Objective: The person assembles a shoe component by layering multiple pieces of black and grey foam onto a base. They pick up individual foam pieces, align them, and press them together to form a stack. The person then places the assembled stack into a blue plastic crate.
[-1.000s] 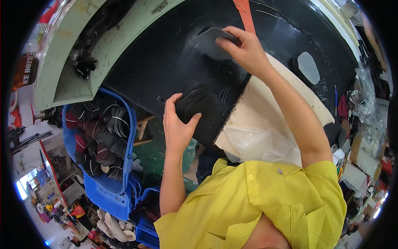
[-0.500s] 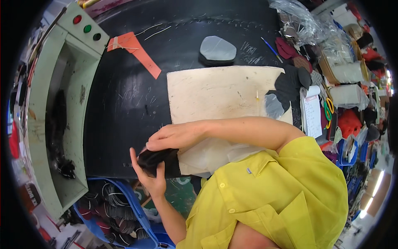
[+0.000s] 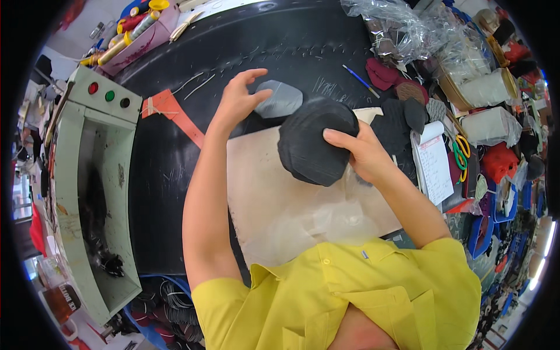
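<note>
My right hand [image 3: 367,153] grips a thick stack of black cut pieces [image 3: 315,146] above the pale board [image 3: 262,169], its thumb on top and the other fingers hidden underneath. The stack is roughly rounded with layered edges. Further left and farther away, my left hand [image 3: 240,98] is empty, thumb and fingers spread apart. Its thumb overlaps the edge of a smooth grey rounded piece [image 3: 282,100] on the black table. I cannot tell whether it touches that piece.
On the left stands a grey-green metal housing [image 3: 67,169] with buttons. An orange strip [image 3: 186,127] lies beside it. To the right are a blue pen [image 3: 360,80], a notepad [image 3: 433,163], scissors [image 3: 461,153] and clear plastic bags [image 3: 402,29]. A blue basket [image 3: 153,335] holds bundled pieces below.
Both hands have left the dark bundle's spot at the table's near left edge. My right hand has swung right with a black stack; my left has moved up and away to the grey piece.
</note>
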`<state>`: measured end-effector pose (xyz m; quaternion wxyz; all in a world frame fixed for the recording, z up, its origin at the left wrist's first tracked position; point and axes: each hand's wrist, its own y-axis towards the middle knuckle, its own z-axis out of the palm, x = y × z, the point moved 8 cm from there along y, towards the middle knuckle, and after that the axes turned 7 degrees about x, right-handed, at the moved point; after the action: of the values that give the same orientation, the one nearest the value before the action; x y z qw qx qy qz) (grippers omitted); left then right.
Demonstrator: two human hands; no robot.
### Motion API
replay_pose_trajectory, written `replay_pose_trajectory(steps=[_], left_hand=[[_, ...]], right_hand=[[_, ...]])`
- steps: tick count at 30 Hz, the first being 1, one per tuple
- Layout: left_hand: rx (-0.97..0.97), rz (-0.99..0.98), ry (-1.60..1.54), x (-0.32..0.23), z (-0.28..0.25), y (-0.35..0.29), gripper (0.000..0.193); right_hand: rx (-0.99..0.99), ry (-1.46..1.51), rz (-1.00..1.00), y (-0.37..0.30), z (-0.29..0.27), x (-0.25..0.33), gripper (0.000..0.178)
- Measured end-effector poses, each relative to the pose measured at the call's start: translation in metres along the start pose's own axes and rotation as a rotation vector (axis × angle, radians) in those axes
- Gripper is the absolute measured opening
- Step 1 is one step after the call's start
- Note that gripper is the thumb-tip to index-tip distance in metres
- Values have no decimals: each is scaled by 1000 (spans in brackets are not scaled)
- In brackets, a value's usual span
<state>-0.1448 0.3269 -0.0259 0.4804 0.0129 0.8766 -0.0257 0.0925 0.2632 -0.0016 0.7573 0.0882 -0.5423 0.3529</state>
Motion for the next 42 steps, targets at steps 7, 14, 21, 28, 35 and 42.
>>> replay_pose_trajectory(steps=[7, 14, 21, 28, 35, 42], left_hand=[[537, -321, 241, 28, 42, 58, 72], [517, -314, 203, 19, 41, 49, 71], [455, -312, 123, 15, 40, 45, 66], [436, -227, 99, -6, 37, 31, 68], [83, -116, -652, -35, 25, -54, 75], [-292, -129, -1448, -42, 72, -131, 49]], right_hand=[[-85, -11, 17, -12, -53, 2, 37], [-195, 10, -60, 4, -63, 2, 39], [-285, -48, -208, 12, -74, 26, 40], [-356, -195, -320, 15, -84, 43, 36], [-396, -404, -502, 26, -80, 60, 36], [-12, -471, -383, 48, 10, 9, 37]])
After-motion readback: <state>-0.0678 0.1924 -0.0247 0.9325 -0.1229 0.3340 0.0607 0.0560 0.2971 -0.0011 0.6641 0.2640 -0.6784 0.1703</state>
